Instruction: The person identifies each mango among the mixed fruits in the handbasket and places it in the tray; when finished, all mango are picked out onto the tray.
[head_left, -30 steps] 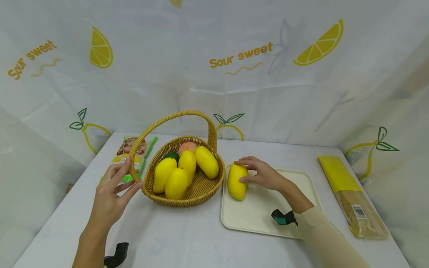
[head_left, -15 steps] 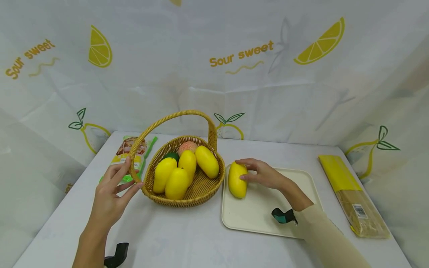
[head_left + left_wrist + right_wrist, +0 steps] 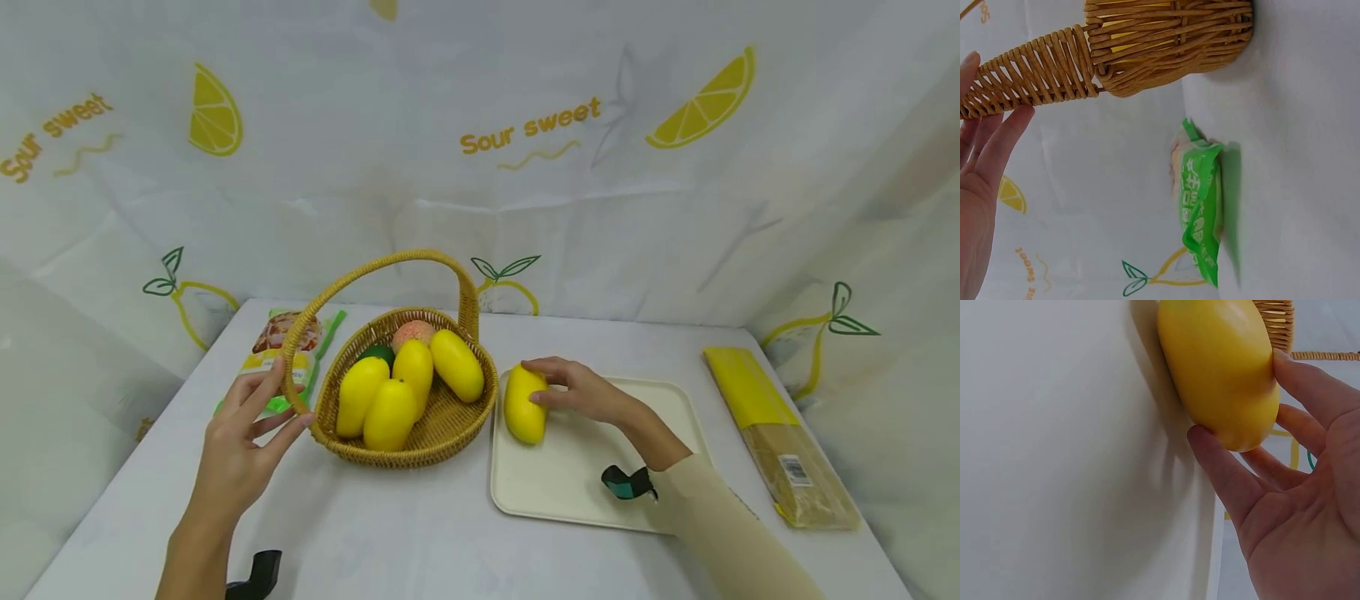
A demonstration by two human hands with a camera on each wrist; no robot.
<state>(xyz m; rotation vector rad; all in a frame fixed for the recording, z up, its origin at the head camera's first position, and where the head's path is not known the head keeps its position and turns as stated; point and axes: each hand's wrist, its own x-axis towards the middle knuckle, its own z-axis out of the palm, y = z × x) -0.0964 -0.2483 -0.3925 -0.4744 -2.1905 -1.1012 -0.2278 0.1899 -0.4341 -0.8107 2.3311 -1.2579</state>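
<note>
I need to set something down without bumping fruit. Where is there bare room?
The table in front of the basket, between the left forearm and the tray, is widest. The tray's near left corner and the table behind the tray are bare. Crowded: where the left hand, handle and green bag cluster, and around the right hand and yellow fruit.

What a weave on that basket (image 3: 420,457): wicker by the look of it, ridged and lightly glossy, with the handle (image 3: 429,255) wound tight in cane-like strands! And the mango (image 3: 1219,369) answered with smooth, plastic-looking skin, a soft sheen across its side! The tray (image 3: 577,483) came up smooth and matt. Then the green packet (image 3: 1200,206), thin, crinkled plastic film, and the long bag (image 3: 780,442), slick plastic too! Rough and grainy, that pink ball (image 3: 412,333)! The sleeve (image 3: 720,525) was matt cloth; the backdrop (image 3: 360,183), thin, creased sheeting, dull-finished.
</note>
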